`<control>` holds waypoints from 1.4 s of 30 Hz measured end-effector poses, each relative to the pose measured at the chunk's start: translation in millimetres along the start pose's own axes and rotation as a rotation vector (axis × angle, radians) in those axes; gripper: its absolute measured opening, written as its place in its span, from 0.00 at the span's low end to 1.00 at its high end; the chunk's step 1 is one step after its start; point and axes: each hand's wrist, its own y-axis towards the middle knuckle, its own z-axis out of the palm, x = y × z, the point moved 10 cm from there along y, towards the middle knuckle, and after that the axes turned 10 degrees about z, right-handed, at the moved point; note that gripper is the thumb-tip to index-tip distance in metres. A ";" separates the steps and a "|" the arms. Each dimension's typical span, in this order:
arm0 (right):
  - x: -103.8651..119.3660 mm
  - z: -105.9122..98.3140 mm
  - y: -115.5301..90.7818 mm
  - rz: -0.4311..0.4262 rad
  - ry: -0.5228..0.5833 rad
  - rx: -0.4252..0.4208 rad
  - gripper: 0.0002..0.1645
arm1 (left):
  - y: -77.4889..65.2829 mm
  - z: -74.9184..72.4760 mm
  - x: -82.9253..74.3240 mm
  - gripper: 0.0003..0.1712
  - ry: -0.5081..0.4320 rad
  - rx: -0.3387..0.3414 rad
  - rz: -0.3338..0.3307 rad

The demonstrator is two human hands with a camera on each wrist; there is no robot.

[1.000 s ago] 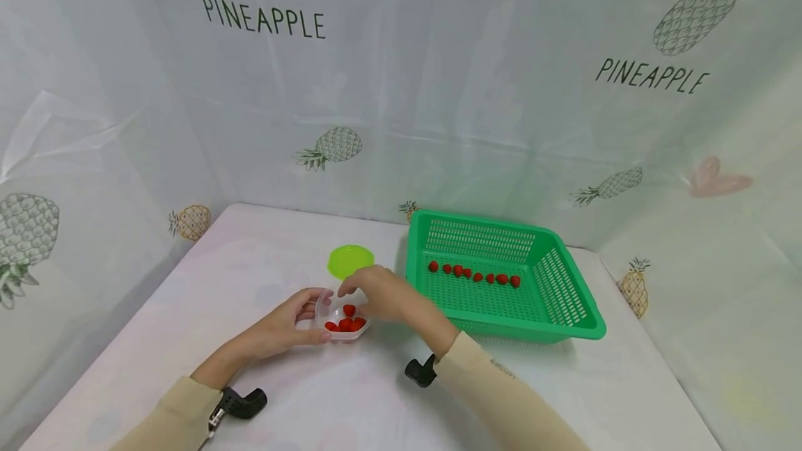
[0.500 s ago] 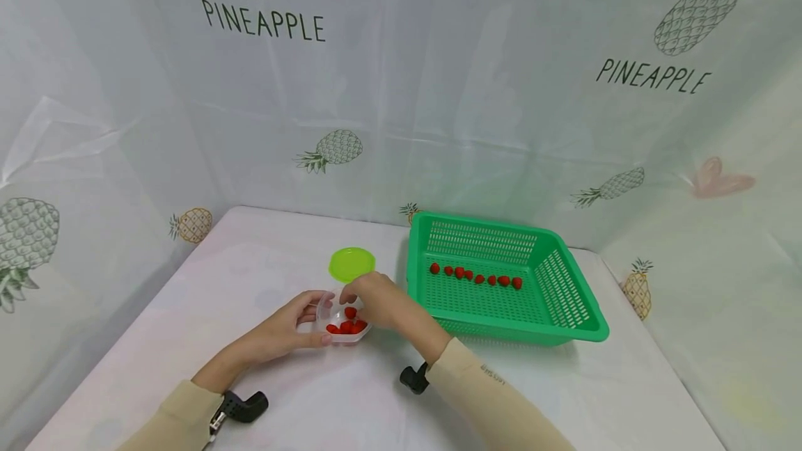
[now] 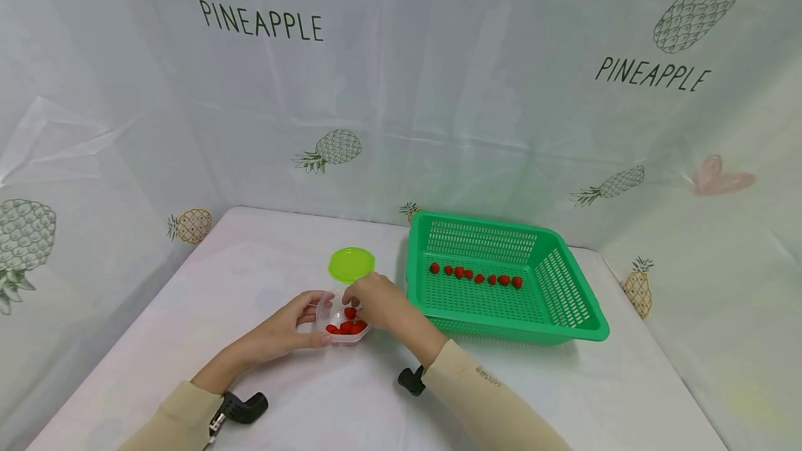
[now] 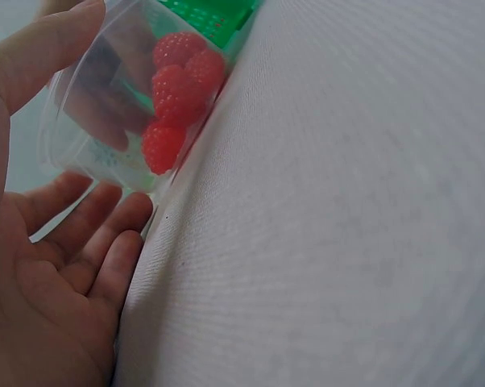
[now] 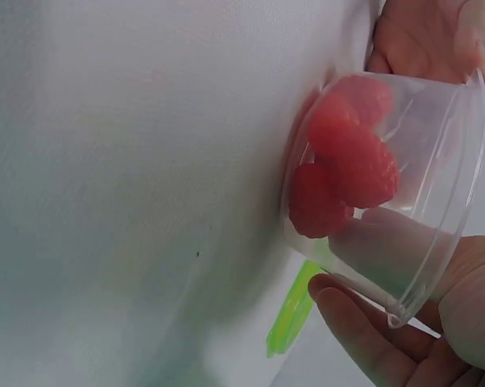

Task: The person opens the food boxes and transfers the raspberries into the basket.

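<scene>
On the left of the table, my left hand (image 3: 297,322) grips a clear plastic container (image 3: 322,315), its thumb on the near side and fingers round the back. Several red raspberries (image 4: 178,95) lie in the container, seen through its wall in both wrist views. My right hand (image 3: 379,301) reaches over the container's right rim with bent fingers, right by the raspberries. In the right wrist view, one finger shows dimly through the plastic close to the berries, while other fingers (image 5: 347,318) hang outside the wall. I cannot tell whether the right hand pinches a berry.
A green slotted basket (image 3: 501,331) stands to the right, with a row of several raspberries (image 3: 479,278) across its floor. Behind the container lies a light-green lid (image 3: 351,264). A pineapple-print sheet (image 3: 489,89) hangs behind the table (image 3: 269,409).
My right fingers have dipped slightly further down toward the berries, and the right forearm has shifted a little left. The left hand keeps its grip on the container. The basket's row is unchanged.
</scene>
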 end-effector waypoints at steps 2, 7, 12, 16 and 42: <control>-0.8 1.5 0.4 0.007 0.000 -0.005 0.13 | 0.5 0.2 -1.0 0.50 0.003 0.005 0.009; -0.1 3.4 1.1 -0.003 -0.042 -0.046 0.11 | 0.5 1.8 -1.8 0.50 -0.018 0.012 0.027; 3.7 0.5 -1.6 -0.022 -0.080 -0.086 0.08 | -0.1 3.5 -1.8 0.50 -0.025 0.013 0.038; 4.3 0.1 -3.3 -0.027 -0.079 -0.090 0.07 | 0.2 3.6 -1.6 0.50 -0.029 0.014 0.041; 16.8 -44.2 -24.1 -0.146 0.083 -0.162 0.02 | -3.6 1.0 -1.0 0.50 -0.014 0.016 -0.001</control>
